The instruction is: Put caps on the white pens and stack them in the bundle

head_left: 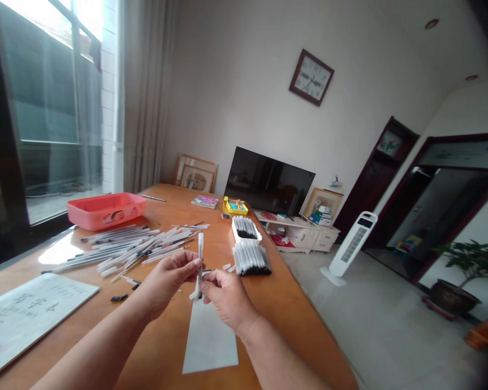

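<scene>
Over the strip of white paper (210, 341), one slim frosted-white pen (200, 249) between two hands

We hold the pen nearly upright above the far end of the strip, near the middle of the brown wooden desk (146, 346). The grip of our left hand (178, 269) is a pinch of thumb and fingers partway up the barrel; the grip of our right hand (226, 292) is narrowed on the same pen lower down, near its darker bottom end.

By our judgement, the work is part-way through. Beyond our right hand, translucent pens with black ends (244, 226) fill a white rectangular plastic box (259, 238), and a second dense block of black-ended pens (251, 259) sits just this side of it. These rows look like the finished share, though we cannot count them.

Much seems left. A loose heap of white and grey pen-like sticks (142, 246) sprawls to our left, pointing in various directions, with a few small black pieces (119, 298) nearer us. Behind the heap stands a coral-red plastic tub (85, 219). The pen in our fingers has not joined the neat rows, so we count it as unfinished.
</scene>
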`<state>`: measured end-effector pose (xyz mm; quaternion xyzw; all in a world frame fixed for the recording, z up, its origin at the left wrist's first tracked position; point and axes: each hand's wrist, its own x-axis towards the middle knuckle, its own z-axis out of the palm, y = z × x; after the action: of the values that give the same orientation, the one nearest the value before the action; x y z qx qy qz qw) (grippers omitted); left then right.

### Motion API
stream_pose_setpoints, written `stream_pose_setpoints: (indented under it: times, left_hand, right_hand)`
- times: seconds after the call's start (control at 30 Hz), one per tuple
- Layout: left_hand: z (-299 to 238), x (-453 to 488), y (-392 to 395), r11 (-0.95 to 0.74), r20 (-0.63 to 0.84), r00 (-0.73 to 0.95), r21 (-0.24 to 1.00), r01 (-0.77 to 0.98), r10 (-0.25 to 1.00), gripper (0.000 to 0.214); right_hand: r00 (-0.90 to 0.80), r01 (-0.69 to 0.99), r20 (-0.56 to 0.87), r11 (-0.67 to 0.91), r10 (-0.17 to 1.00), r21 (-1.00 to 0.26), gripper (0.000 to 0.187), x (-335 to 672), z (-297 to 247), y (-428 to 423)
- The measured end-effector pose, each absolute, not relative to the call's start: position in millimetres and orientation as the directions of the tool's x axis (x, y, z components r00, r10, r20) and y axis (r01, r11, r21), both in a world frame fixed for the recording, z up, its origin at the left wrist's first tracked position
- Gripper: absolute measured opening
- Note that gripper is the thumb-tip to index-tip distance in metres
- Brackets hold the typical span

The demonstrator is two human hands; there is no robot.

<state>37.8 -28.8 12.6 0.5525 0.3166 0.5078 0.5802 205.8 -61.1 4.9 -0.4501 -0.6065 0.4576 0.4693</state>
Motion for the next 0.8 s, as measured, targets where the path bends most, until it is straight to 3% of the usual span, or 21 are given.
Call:
stream_pose_setpoints:
  times: [0.13, 0.27, 0.37, 0.43, 0.8]
  left_hand:
    - [15, 40, -30, -0.12, 0.168, 0.254, 0.974, -0.195, 0.952, 0.035]
    - [16, 37, -27, -0.164, 0.173, 0.147, 0.984, -0.07, 0.974, 0.038]
    - [16, 34, -25, -0.198, 0.197, 0.116, 0.98, 0.0, 0.974, 0.039]
    - [16, 33, -26, -0.215, 0.21, 0.109, 0.976, 0.033, 0.972, 0.039]
    - [21, 29, -27, -0.223, 0.219, 0.048, 0.966, 0.133, 0.975, 0.041]
  right_hand:
    - [-0.076, 0.236, 0.139, 0.153, 0.987, -0.96, 0.017, 215, 7, -54]
    - [0.072, 0.509, 0.204, 0.14, 0.976, -0.85, 0.013, 243, 9, -26]
    - [0.127, 0.752, 0.214, 0.047, 0.969, -0.657, 0.019, 264, 12, 0]
    - [0.131, 0.901, 0.2, -0.033, 0.971, -0.432, 0.023, 272, 12, 13]
    - [0.099, 0.992, 0.07, -0.093, 0.993, -0.086, 0.033, 259, 14, 37]
